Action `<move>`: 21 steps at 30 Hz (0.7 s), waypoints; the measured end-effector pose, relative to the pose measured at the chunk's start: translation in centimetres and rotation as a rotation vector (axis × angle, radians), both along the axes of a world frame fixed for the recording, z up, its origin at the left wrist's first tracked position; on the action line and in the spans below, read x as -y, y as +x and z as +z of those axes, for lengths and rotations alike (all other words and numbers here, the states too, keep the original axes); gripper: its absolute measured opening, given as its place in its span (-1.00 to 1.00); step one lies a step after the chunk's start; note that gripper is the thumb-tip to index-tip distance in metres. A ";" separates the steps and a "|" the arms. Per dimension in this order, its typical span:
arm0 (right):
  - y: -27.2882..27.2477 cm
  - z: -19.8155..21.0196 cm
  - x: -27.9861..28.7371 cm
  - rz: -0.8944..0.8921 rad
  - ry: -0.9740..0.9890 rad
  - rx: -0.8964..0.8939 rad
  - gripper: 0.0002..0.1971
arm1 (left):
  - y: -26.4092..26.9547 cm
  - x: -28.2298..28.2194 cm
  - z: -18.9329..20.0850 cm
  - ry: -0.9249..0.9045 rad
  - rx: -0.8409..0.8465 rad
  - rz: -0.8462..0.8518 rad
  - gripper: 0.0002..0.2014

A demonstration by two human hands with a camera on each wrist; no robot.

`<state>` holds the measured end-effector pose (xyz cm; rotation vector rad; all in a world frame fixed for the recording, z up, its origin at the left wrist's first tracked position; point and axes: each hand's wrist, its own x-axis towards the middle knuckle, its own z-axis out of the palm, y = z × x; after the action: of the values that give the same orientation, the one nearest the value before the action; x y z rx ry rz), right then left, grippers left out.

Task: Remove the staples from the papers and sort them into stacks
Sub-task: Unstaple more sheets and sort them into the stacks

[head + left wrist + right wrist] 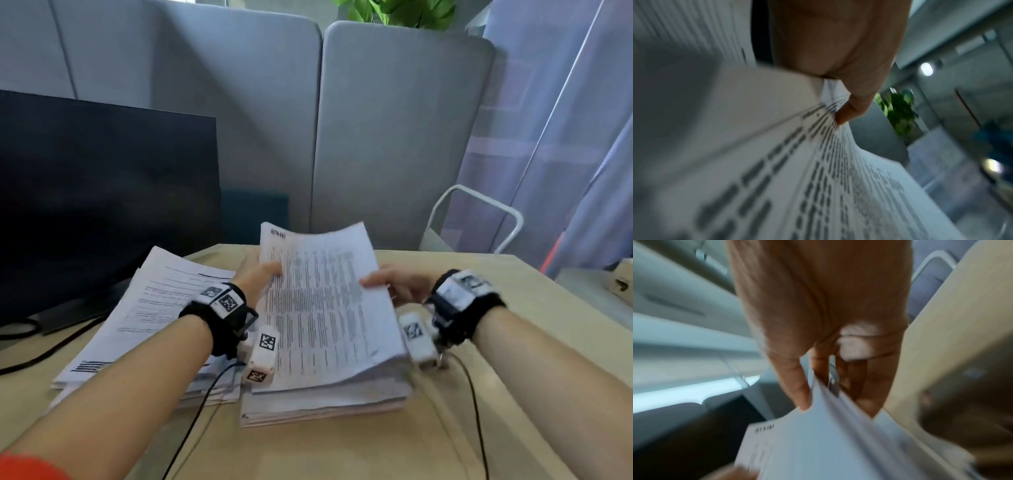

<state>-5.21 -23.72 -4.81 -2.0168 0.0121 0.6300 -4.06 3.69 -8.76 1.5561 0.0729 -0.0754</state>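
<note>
- The left hand (257, 274) pinched the left long edge of the printed bundle (322, 301), thumb on top.
- The bundle's long axis ran away from the person; its near end rested on the near stack (325, 404), far end lifted.
- The right hand (394, 286) pinched the opposite edge; a staple, possibly present, was too blurred to locate.

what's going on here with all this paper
A person at a wooden desk is lifting a printed bundle of papers off the right stack. The left hand grips its left edge, the right hand pinches its right edge. A second stack lies to the left, before a dark monitor.
</note>
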 end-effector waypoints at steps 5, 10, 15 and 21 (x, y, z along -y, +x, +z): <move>-0.4 -5.6 -2.1 -0.189 -0.284 0.280 -0.78 | 1.2 0.3 -2.8 0.417 -0.080 0.168 -0.55; -1.4 -0.9 -2.6 -0.168 0.033 0.442 -0.80 | 1.2 -0.6 -0.8 0.271 -0.063 0.265 -0.39; -2.0 4.5 -2.6 -0.159 0.457 0.621 -0.84 | -2.0 -0.5 6.8 -0.266 0.284 0.171 -0.73; -2.7 4.5 -3.6 -0.175 0.707 0.741 -0.67 | -5.2 3.0 11.3 -0.095 0.864 0.367 -0.69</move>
<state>-7.95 -20.08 -0.27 -1.4235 -0.4136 -0.2383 -9.21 0.74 2.59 1.3465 -0.3228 0.8643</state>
